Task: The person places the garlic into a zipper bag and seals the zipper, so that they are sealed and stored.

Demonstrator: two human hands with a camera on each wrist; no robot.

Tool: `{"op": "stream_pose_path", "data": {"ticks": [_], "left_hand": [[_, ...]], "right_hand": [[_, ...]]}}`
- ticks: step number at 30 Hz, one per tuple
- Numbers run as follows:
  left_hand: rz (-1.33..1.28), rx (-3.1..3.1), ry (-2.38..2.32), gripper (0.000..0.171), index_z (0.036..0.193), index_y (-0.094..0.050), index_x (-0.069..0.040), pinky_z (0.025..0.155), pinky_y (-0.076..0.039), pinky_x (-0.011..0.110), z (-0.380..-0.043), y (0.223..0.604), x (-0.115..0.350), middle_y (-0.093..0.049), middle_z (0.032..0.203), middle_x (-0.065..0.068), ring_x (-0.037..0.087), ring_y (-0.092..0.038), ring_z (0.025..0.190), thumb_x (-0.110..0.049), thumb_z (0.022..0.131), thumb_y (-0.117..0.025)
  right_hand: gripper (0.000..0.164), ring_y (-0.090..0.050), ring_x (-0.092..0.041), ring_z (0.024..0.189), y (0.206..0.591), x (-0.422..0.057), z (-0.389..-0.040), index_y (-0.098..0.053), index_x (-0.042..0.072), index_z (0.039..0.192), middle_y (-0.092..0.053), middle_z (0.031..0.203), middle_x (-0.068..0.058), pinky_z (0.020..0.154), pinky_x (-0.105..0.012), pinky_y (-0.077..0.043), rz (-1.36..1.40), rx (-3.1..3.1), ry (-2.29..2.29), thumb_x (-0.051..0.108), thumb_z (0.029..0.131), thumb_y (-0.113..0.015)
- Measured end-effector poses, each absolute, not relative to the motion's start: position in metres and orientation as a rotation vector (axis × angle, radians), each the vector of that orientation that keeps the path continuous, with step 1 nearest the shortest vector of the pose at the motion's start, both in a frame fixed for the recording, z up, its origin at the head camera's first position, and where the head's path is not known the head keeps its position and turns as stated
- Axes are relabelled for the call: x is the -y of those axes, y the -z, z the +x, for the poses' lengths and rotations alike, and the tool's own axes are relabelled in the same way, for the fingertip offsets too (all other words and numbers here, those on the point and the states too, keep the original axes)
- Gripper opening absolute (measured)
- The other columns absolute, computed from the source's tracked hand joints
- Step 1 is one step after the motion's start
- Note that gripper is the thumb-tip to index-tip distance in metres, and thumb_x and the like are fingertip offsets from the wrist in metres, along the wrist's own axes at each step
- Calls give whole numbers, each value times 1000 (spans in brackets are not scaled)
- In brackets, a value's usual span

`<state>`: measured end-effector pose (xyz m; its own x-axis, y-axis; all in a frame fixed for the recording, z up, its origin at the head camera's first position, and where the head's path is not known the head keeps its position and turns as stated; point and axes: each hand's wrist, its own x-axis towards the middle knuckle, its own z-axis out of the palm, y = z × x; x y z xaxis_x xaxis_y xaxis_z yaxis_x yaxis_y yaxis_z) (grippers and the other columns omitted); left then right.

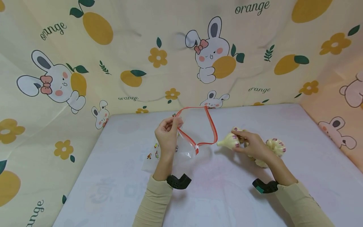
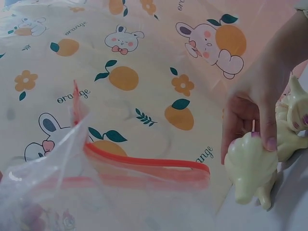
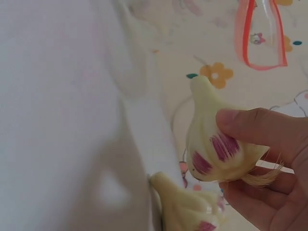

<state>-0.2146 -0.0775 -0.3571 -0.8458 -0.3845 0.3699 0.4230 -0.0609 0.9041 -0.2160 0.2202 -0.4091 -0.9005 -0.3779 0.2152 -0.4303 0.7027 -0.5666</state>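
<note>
My left hand (image 1: 168,134) pinches the rim of a clear zip bag (image 1: 185,146) with a red-orange zip edge and small printed figures. The bag's mouth gapes toward the right, its white slider at the near corner. Between thumb and fingers, my right hand (image 1: 253,143) holds a garlic bulb (image 3: 216,139), pale yellow with purple streaks and a tuft of roots. The bulb's stem points left toward the bag mouth, a short gap apart. Below and behind that hand, more garlic bulbs (image 1: 275,147) lie on the table, partly hidden by it.
The white-covered table (image 1: 113,195) ends at a cloth backdrop (image 1: 175,37) printed with rabbits, oranges and flowers. Cloth also rises along the left and right sides. A black wrist camera (image 1: 179,181) sits on the left wrist and another black camera (image 1: 265,186) on the right.
</note>
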Motion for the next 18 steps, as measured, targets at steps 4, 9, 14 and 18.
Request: {"op": "stream_pose_path", "data": {"ticks": [4,9,14,18], "left_hand": [[-40,1686,1951,22,93,-66,13,64,-55,13,-214,357,78,-70,86,32,-1,-66,65,-9,89,-66],[-32,1696,1963,23,93,-66,12,66,-56,13,-214,356,78,-69,89,33,-1,-67,66,-11,90,-66],[-24,1699,1962,23,93,-66,12,66,-57,14,-214,356,78,-71,88,30,-1,-67,66,-11,90,-67],[-20,1701,1964,22,93,-66,11,66,-57,13,-214,356,78,-70,90,31,-1,-67,66,-10,90,-66]], "right_hand": [[62,-61,-44,113,404,-217,-216,-55,-6,130,-56,132,-31,90,-50,-54,673,2793,-1002,9,76,-80],[62,-62,-43,111,397,-215,-216,-55,-6,130,-60,128,-30,91,-52,-54,644,2775,-1017,9,76,-80],[62,-62,-40,108,395,-214,-216,-54,-5,131,-61,128,-29,90,-51,-54,607,2747,-1047,8,76,-80],[62,-63,-27,103,392,-214,-215,-55,-4,132,-61,127,-28,90,-49,-54,585,2712,-1068,11,77,-80]]}}
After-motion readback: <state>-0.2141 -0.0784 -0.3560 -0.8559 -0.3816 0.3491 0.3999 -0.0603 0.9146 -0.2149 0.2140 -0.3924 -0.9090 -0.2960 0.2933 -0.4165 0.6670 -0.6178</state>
